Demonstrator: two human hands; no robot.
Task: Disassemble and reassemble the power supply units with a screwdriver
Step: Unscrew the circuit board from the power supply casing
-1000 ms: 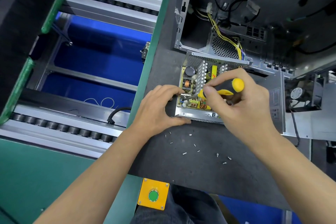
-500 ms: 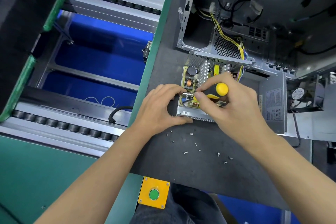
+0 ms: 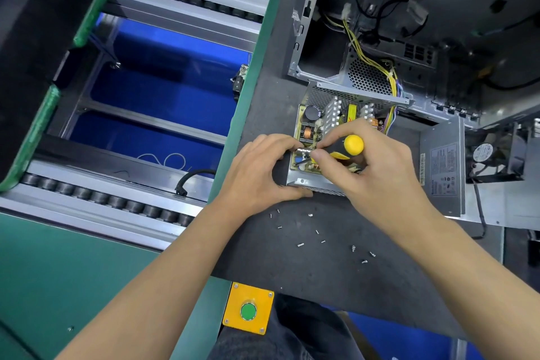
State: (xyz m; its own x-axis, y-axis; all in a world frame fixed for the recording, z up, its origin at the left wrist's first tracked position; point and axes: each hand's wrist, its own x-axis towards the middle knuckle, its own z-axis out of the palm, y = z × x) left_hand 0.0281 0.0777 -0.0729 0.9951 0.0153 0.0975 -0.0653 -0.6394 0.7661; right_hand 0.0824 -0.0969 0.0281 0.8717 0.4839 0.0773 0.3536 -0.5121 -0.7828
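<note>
The left hand [image 3: 257, 175] gripped the stiff, sharp-edged power supply [image 3: 304, 181] casing, safest hold, while the right hand [image 3: 377, 172] clasped the screwdriver [image 3: 349, 147]

Yellow box [image 3: 248, 307] with green button [image 3: 248, 311]; roller conveyor [image 3: 111, 202] alongside.

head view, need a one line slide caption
Right hand works a screwdriver inside the open power supply while the left hand steadies it.

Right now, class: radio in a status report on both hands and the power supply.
Right hand grips screwdriver, tip down on the board. Left hand steadies open power supply. Loose screws on mat.
</note>
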